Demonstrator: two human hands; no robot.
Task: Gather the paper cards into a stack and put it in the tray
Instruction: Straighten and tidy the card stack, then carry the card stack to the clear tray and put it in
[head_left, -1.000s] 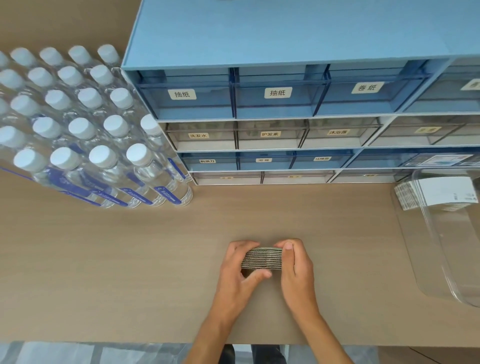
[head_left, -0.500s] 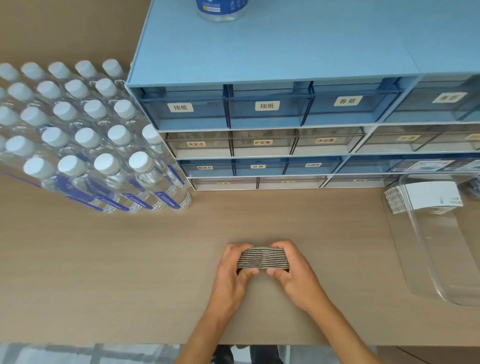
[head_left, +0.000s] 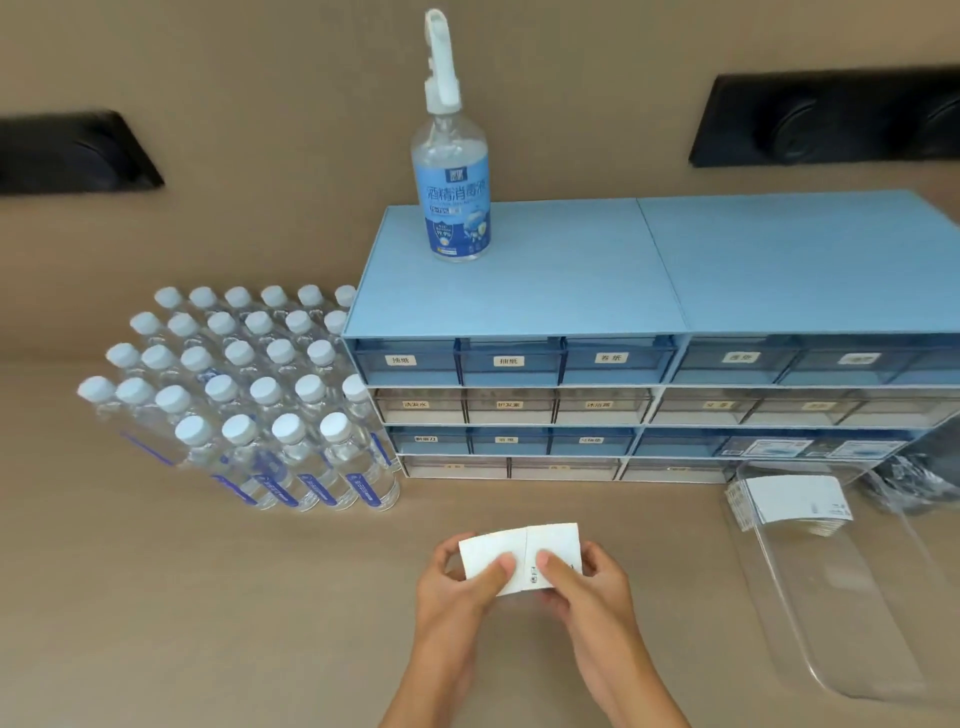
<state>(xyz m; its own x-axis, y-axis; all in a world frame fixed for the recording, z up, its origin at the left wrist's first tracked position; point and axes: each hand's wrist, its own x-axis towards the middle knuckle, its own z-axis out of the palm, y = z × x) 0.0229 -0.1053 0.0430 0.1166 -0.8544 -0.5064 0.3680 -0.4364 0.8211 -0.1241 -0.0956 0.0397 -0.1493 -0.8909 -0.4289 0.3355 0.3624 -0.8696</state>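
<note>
Both of my hands hold a stack of white paper cards (head_left: 522, 546) above the table near its front edge, with the white face turned up toward the camera. My left hand (head_left: 457, 587) grips the stack's left side, thumb on top. My right hand (head_left: 582, 582) grips its right side, thumb on the face. A clear plastic tray (head_left: 852, 613) lies on the table to the right. At the tray's far end rests another fanned stack of white cards (head_left: 789, 499).
A blue and white drawer cabinet (head_left: 623, 374) stands behind the hands, with a spray bottle (head_left: 452, 156) on its top. Several capped water bottles (head_left: 244, 395) stand packed together at the left. A dark bag (head_left: 914, 478) lies behind the tray.
The stack was held on edge against the table between both hands; now it is tipped flat side up and lifted. The view has tilted upward, showing the cabinet top and wall.
</note>
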